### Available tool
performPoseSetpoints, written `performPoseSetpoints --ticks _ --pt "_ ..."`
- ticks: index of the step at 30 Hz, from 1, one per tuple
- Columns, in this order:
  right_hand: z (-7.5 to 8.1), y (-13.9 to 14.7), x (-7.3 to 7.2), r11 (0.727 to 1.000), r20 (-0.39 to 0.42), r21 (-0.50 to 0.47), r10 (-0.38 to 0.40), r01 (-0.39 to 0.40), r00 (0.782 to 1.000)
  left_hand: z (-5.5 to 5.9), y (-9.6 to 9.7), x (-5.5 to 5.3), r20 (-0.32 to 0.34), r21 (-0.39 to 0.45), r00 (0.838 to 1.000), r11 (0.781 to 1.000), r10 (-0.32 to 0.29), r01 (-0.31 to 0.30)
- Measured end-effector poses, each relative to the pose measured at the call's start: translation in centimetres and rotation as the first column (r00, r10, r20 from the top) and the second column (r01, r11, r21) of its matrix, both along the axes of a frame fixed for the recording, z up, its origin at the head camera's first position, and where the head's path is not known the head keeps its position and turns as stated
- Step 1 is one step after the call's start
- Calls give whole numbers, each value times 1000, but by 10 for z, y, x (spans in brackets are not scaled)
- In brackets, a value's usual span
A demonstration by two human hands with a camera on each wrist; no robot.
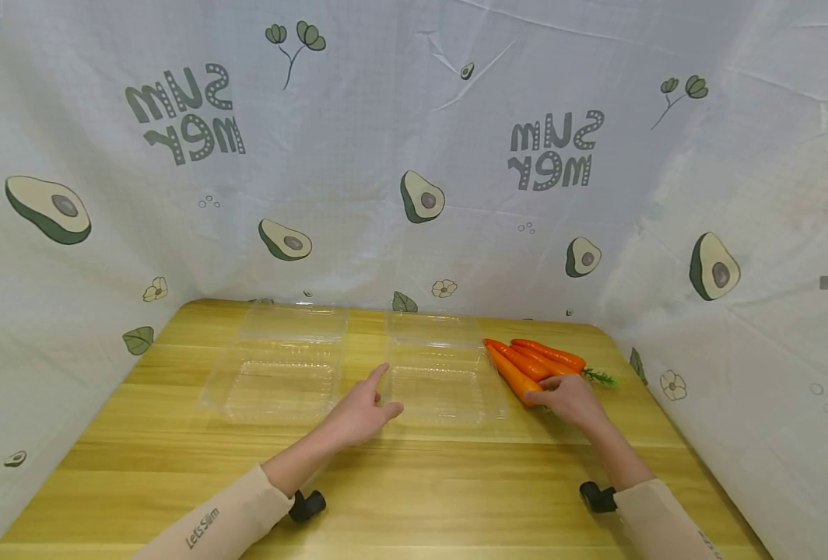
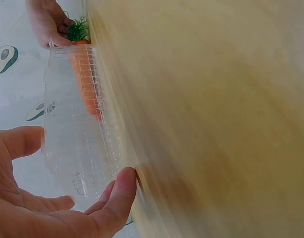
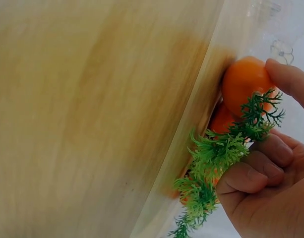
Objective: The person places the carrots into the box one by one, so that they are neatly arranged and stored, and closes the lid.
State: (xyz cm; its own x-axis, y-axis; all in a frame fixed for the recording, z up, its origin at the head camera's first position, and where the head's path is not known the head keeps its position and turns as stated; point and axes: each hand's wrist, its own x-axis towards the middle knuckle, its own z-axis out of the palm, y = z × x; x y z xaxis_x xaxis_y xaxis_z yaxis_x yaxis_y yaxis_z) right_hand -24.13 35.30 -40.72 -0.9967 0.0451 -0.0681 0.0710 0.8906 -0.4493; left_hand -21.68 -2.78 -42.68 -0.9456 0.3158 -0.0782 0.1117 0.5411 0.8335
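Observation:
Several orange carrots [image 1: 515, 372] with green leafy tops lie in a bunch at the right of the wooden table. My right hand [image 1: 570, 397] is at the leafy end of the nearest carrot; in the right wrist view its thumb [image 3: 289, 82] rests on the orange body [image 3: 246, 85], with the other fingers curled beside the green leaves [image 3: 218, 153]. At the left edge of the right clear plastic box [image 1: 436, 393], my left hand [image 1: 359, 411] is spread with nothing in it. That box stands with its lid folded back. In the left wrist view, a carrot [image 2: 87, 84] shows through the plastic.
A second clear plastic box [image 1: 281, 389], lid also folded back, stands to the left on the wooden table [image 1: 414, 498]. A printed white cloth [image 1: 358, 155] hangs behind the table and along both sides. Black wrist mounts [image 1: 307, 505] sit below each forearm.

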Motion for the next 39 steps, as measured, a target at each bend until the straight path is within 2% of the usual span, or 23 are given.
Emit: performPoseSetpoints --ticks 11,19,32,39 --pt "-3 5 -1 1000 -8 -10 13 -13 1000 1 0 0 -6 23 1000 1000 -5 6" --pt "5 5 2 1000 -1 -2 19 -19 1000 1 0 0 -5 24 1000 1000 -7 8" --pt "7 9 0 998 9 -64 7 -7 1000 -1 -1 -1 -9 5 1000 1000 0 0" --pt "13 9 0 998 21 -57 9 -8 1000 -1 -1 -1 -12 1 1000 1000 -4 4"
